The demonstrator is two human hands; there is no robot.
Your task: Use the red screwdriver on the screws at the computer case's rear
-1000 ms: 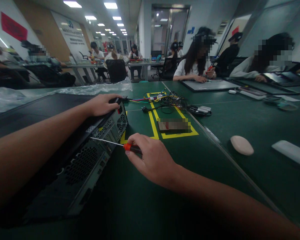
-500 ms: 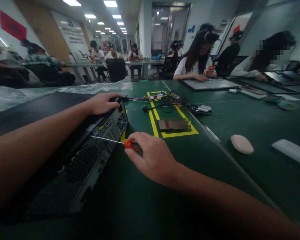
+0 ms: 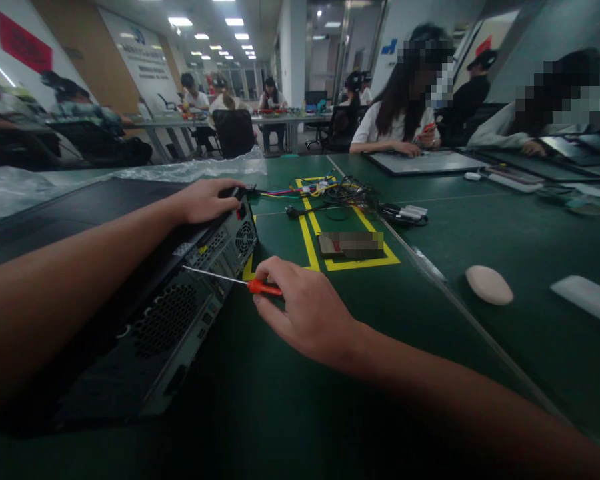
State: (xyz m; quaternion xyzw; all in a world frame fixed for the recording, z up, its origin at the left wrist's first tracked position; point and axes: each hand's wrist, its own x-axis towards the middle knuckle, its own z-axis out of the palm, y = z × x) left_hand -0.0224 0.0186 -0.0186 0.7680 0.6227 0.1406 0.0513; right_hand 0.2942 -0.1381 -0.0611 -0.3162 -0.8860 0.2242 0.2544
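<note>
A black desktop computer case (image 3: 175,323) lies at the left, its back panel with vents and ports turned toward the right. My left hand (image 3: 207,200) grips the upper far corner of this case, thumb on the near side and fingers partly hidden over the edge. Pinched in my right hand (image 3: 305,303) is a screwdriver (image 3: 265,287) with an orange-red handle. The long thin shaft points left, and its tip is at the upper edge of the back panel; whether it sits in a screw is too small to tell.
Beyond the case lie a tangle of cables (image 3: 350,192) and a phone (image 3: 350,245) inside yellow tape (image 3: 310,243). A pale rounded object (image 3: 489,285) and a white bar (image 3: 587,300) are at the right. Clear plastic wrap (image 3: 195,163) lies behind the case. Co-workers sit across the table.
The camera view has shifted slightly. My right hand has turned the screwdriver handle a little, showing more of its orange side. My left hand stays on the case corner.
</note>
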